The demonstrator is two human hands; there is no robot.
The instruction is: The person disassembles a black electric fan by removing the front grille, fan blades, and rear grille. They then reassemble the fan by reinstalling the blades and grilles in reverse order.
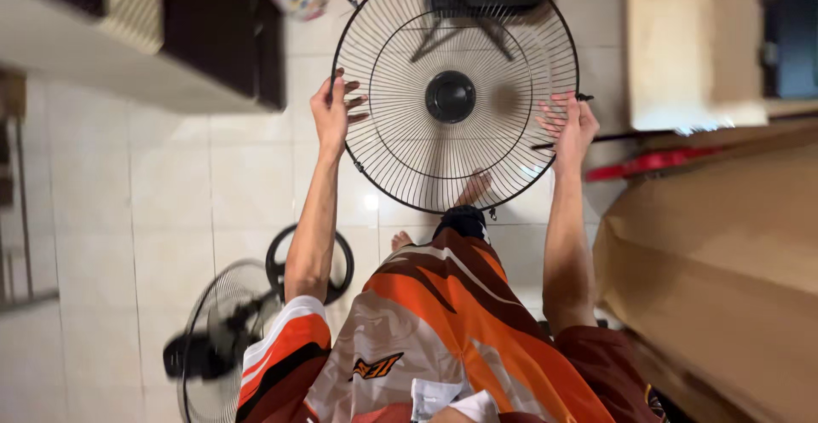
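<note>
As I look down from the head camera, I log one round black wire fan grille (456,91), held up flat in front of the body over the tiled floor (170,193).

- Left hand (332,116): on the grille's left rim, fingers curled over the wires, gripping it.
- Right hand (573,129): on the right rim, fingers spread against the wires, thumb side at the edge; it has hold of the rim too.
- Grille: black hub at its middle, lower edge just above my knees, between both hands.
- Fan (221,346): standing on the floor at lower left, second grille fitted, round base beside it, well apart from either hand.
- Cardboard box (724,261): at right, near my right arm.
- Dark cabinet (213,31): upper left.
</note>
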